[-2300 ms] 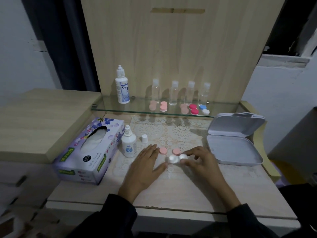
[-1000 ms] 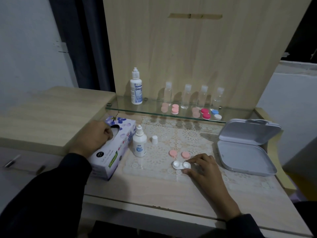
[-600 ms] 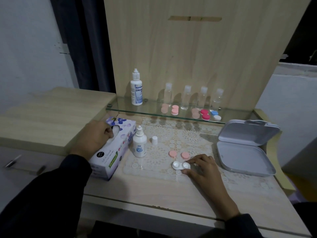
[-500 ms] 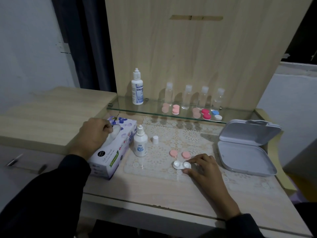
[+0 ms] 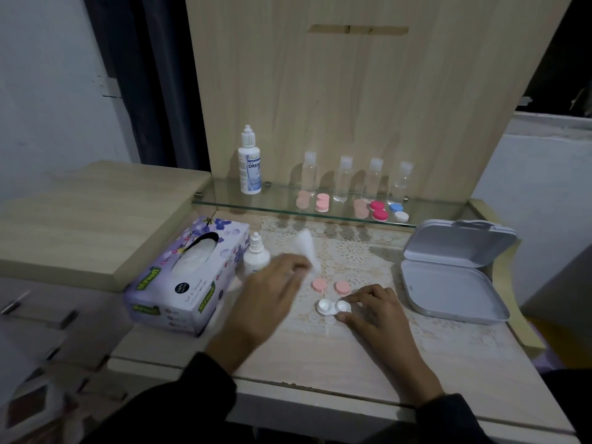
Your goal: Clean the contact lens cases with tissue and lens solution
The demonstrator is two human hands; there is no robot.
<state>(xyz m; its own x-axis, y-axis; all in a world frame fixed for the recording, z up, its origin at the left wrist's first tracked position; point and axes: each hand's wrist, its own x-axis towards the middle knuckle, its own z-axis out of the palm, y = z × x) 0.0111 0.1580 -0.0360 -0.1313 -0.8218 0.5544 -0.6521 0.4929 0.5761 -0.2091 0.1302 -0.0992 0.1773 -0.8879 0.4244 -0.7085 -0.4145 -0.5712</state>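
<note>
While the left hand [image 5: 272,293] pinches a tissue [image 5: 306,249], the right hand [image 5: 373,310] fingertips pin the open lens case [image 5: 333,306] on the mat. Step: fetching wipe. Next, probably: press tissue into a well.

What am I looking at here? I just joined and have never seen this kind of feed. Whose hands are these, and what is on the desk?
There is no machine: a person wears a camera on the head, looking down at their own two hands. The left hand holds a white tissue, blurred by motion. The right hand steadies an open white lens case on the desk. Its two pink caps lie just behind it. To the left are a tissue box and a small solution bottle. An open grey box lies on the right. The glass shelf carries more bottles and cases.
</note>
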